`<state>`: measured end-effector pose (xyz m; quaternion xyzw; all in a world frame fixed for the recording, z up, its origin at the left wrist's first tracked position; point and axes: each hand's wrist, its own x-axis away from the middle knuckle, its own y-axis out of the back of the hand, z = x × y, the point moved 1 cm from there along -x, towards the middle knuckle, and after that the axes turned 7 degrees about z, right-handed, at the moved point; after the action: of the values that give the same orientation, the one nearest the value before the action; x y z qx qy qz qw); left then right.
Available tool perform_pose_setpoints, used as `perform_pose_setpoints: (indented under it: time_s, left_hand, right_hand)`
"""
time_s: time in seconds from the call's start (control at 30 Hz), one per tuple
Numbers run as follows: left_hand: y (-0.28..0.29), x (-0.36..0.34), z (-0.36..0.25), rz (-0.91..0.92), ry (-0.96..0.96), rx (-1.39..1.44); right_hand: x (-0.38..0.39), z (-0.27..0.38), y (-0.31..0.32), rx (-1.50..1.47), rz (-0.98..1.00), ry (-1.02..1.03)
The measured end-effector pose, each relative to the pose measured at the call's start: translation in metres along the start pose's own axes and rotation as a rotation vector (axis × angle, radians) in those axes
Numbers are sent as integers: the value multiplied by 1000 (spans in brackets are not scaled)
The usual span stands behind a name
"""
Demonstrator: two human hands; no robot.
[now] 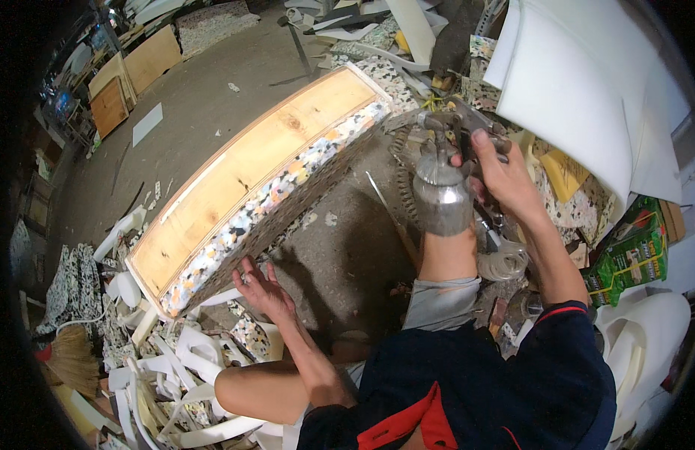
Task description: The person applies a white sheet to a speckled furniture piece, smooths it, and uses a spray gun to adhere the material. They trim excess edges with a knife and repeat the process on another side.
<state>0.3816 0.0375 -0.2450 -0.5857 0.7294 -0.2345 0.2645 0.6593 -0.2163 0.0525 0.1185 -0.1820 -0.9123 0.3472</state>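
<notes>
My right hand (511, 174) grips a spray gun, its thumb over the top of the body and its fingers partly hidden. The gun's metal cup (443, 201) hangs above my knee, and its front end is close to the right end of a long, curved wooden panel (269, 146). Speckled multicoloured foam (276, 193) lines the panel's near side. Below the panel's lower left part, my left hand (265, 292) is palm up with fingers spread. Its fingertips are at the panel's underside; whether they touch is unclear.
A coiled hose (402, 176) hangs beside the cup. White foam scraps (197, 360) heap at lower left, near a straw broom (74, 358). A large white foam sheet (580, 82) stands at right above a green bag (636, 251). A thin stick (391, 214) lies on the floor.
</notes>
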Motion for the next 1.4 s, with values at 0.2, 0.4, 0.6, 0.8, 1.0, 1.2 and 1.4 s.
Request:
perform_pose_setpoints:
  time_s: [0.2, 0.4, 0.6, 0.8, 1.0, 1.2, 1.4]
  left_hand:
    - [1, -3, -1, 16, 3, 15]
    - [3, -4, 0, 23, -15, 64]
    - [11, -5, 2, -33, 42, 89]
    - [15, -6, 4, -96, 131, 94]
    - [17, -7, 0, -53, 160, 42]
    - [35, -17, 17, 39, 156, -68]
    - [40, -19, 25, 43, 121, 101]
  right_hand:
    - [-15, -2, -12, 213, -24, 15]
    - [17, 0, -34, 39, 201, -110]
    - [50, 18, -79, -100, 308, -9]
    - [65, 32, -119, -74, 465, 72]
    - [80, 49, -162, -107, 632, 143]
    - [90, 69, -197, -152, 763, 241]
    - [96, 87, -212, -156, 873, 242]
